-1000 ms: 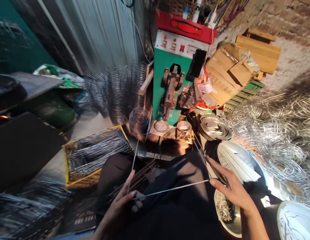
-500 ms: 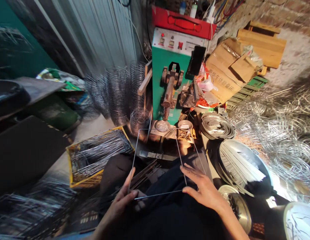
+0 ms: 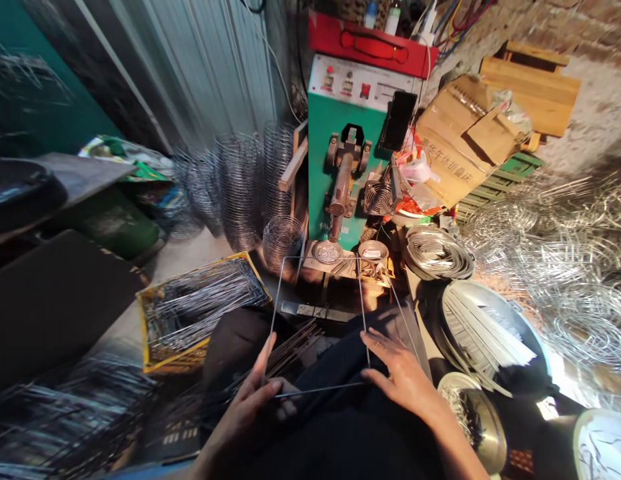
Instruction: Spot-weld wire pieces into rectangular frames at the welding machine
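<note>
A thin bent wire frame (image 3: 320,390), roughly rectangular, is held over my lap. My left hand (image 3: 257,393) is closed around its near left corner, thumb on top. At the near right, my right hand (image 3: 400,370) grips it between thumb and fingers. One wire runs up past those fingers, and another slants away at the far right. The frame's far edge overlaps the view of a small dish of metal bits (image 3: 327,252) in front of a green machine (image 3: 324,160).
A yellow basket (image 3: 145,333) of straight wires stands at left, with wire-ring stacks (image 3: 241,193) behind it. A basin (image 3: 540,347) of flat strips, a metal bowl (image 3: 493,433) and heaped wire rings (image 3: 585,313) lie at right. Loose rods (image 3: 295,347) lie between my legs.
The view has shifted slightly, so the surroundings sit a little farther right. My right hand and the wire beside it have moved slightly left. Both hands keep their hold.
</note>
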The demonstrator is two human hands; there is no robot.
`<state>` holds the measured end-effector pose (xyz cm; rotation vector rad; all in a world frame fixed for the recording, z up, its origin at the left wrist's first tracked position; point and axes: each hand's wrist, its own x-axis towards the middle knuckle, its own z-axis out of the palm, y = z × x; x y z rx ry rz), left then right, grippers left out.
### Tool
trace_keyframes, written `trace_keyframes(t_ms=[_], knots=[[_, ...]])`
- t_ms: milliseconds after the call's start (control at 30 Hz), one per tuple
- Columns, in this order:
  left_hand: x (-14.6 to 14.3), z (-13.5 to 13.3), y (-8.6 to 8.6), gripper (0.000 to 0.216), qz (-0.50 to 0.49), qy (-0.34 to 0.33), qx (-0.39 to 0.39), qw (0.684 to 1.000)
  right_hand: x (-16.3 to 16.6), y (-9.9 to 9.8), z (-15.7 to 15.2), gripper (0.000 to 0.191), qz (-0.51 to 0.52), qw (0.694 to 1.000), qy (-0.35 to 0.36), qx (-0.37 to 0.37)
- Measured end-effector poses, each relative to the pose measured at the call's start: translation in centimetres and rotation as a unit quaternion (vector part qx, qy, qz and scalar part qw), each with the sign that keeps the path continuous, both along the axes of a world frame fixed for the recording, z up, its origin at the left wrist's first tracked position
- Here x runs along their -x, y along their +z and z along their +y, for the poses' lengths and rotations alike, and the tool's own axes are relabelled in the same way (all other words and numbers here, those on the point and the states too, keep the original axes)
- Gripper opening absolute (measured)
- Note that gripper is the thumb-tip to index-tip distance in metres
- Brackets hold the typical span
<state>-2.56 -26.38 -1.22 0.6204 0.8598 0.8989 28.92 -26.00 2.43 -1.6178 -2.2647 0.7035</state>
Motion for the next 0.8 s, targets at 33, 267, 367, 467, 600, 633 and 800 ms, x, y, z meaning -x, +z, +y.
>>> trace_keyframes(t_ms=[33, 267, 367, 467, 600, 633, 800], knots=[[-0.3, 0.1, -0.1, 0.107, -0.007, -0.008, -0.003, 1.0, 0.7, -0.2, 0.2, 0.062, 0.002, 1.0, 0.003, 0.004], [-1.7, 0.1, -1.0, 0.109, -0.021, -0.041, -0.001, 0.999, 5.1, 0.1, 0.7, 0.069, 0.071, 0.99, 0.111, 0.055], [-1.3, 0.2, -1.0, 0.108, -0.022, -0.02, 0.003, 1.0, 3.9, 0.2, 0.1, 0.069, 0.07, 0.996, 0.058, 0.022], [-0.7, 0.4, -0.7, 0.109, -0.017, -0.004, 0.015, 1.0, 2.5, -0.1, -0.2, 0.069, 0.07, 0.997, 0.03, 0.02], [-0.2, 0.6, -0.2, 0.109, -0.006, -0.001, 0.006, 1.0, 2.2, -0.6, -0.1, 0.07, 0.066, 0.997, 0.029, 0.028], [-0.2, 0.6, 0.0, 0.109, -0.006, -0.001, 0.001, 1.0, 2.3, -0.7, 0.0, 0.07, 0.066, 0.997, 0.03, 0.025], [-0.2, 0.5, 0.7, 0.111, -0.01, 0.011, -0.006, 1.0, 3.0, -0.4, 0.5, 0.073, 0.071, 0.996, 0.04, 0.022]])
